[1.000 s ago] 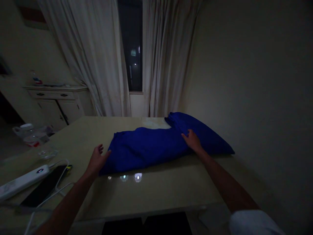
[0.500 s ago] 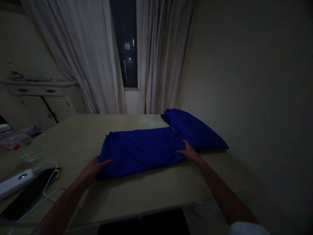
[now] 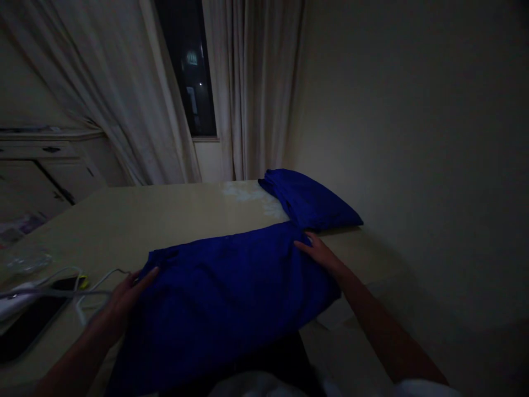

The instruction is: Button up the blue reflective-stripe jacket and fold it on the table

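Observation:
A folded piece of blue cloth (image 3: 235, 292) spreads across the front of the table, its lower part reaching past the front edge toward my body. At its left end, my left hand (image 3: 122, 298) grips the edge, thumb on top and fingers beneath. My right hand (image 3: 320, 255) holds the upper right corner, its thumb lying over the fabric. Both sets of fingers are partly hidden by the cloth. Just beyond my right hand lies a second folded blue cloth (image 3: 312, 201), stacked in layers near the wall. What kind of garment either one is, I cannot tell.
The pale table (image 3: 157, 212) runs back toward the curtains (image 3: 264, 88). On the left lie a dark phone-like slab (image 3: 31, 325), a white device (image 3: 16, 303), white cables (image 3: 80, 309) and a clear plastic item (image 3: 28, 259). A wall (image 3: 413, 138) borders the right side.
Both hands have drawn the cloth toward my body, and it now hangs past the table's front edge. It has moved apart from overlapping the stacked cloth. My view has shifted slightly right.

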`<action>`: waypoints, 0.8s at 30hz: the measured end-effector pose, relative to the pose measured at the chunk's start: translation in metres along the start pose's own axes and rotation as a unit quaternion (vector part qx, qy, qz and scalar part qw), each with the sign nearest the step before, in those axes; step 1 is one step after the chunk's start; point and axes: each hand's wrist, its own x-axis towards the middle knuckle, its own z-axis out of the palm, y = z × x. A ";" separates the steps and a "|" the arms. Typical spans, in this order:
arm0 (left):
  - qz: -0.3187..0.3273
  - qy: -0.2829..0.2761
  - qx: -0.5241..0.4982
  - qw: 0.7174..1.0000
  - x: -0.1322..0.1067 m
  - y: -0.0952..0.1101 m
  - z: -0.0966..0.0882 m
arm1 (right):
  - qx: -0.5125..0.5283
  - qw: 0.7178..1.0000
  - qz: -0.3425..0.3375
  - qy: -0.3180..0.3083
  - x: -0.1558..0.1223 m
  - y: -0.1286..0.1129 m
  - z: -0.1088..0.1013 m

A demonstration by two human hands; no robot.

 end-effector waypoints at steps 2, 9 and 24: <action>-0.050 -0.015 -0.052 0.997 0.007 0.017 0.008 | -0.066 0.997 -0.021 0.046 0.010 -0.004 0.019; -0.108 -0.090 -0.119 0.983 0.030 0.036 0.014 | -0.047 0.995 -0.083 -0.031 -0.019 0.021 -0.008; 0.040 -0.404 -0.332 0.852 -0.139 0.080 0.289 | -0.575 0.762 -0.185 0.233 0.181 -0.247 -0.272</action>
